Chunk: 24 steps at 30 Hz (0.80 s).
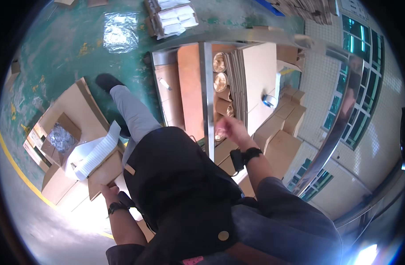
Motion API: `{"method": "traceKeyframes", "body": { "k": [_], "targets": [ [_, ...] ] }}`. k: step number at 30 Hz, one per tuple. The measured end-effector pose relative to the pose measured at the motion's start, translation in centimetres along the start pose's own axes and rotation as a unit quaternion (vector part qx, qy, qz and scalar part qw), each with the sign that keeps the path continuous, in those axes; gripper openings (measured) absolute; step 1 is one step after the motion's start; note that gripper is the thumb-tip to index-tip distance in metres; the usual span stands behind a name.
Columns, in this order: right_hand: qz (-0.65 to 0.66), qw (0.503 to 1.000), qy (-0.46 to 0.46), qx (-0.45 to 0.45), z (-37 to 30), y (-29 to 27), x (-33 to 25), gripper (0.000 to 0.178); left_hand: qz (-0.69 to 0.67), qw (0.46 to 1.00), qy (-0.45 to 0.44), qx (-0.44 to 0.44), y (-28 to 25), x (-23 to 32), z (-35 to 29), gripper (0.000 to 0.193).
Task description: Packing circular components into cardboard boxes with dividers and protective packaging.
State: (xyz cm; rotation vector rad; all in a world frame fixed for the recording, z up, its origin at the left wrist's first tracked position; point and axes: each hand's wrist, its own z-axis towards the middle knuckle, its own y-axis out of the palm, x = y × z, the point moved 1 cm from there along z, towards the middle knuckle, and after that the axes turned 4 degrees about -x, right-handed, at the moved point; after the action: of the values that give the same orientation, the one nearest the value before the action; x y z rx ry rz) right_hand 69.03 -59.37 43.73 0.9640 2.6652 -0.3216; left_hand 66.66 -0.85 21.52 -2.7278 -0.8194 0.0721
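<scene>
My left hand (109,192) is closed on the edge of a brown piece of cardboard (106,173), low at my left side. A white ribbed foam sheet (97,155) lies against that cardboard and slants up to the right. My right hand (231,130) is in front of a metal rack post (207,88), its fingers curled and slightly blurred. Nothing shows in it, and I cannot tell whether it touches the post. Behind it are brown cardboard tubes (220,82) and upright flat cardboard sheets (238,79).
An open carton (74,126) with clear plastic film (61,138) stands at the left. A tape roll (269,100) rests at the rack's right, near stacked cartons (278,128). Plastic film (120,32) and a stack of white packs (172,18) lie on the green floor.
</scene>
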Motion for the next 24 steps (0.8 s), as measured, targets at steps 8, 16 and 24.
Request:
{"method": "traceKeyframes", "body": {
  "k": [8,16,24],
  "targets": [
    [-0.447,0.678,0.077,0.579,3.3,-21.7,-5.7,0.054,0.385,0.842,0.136,0.353,1.4,-5.0,3.1,0.077],
    [-0.752,0.424,0.088,0.498,12.3,-36.2,-9.6,0.07,0.274,0.872,0.201,0.354,-4.4,-5.1,3.4,0.058],
    [-0.774,0.425,0.258,0.392,15.9,-39.8,-10.3,0.085,0.222,0.96,0.095,0.142,1.1,-3.3,-2.6,0.076]
  ]
}}
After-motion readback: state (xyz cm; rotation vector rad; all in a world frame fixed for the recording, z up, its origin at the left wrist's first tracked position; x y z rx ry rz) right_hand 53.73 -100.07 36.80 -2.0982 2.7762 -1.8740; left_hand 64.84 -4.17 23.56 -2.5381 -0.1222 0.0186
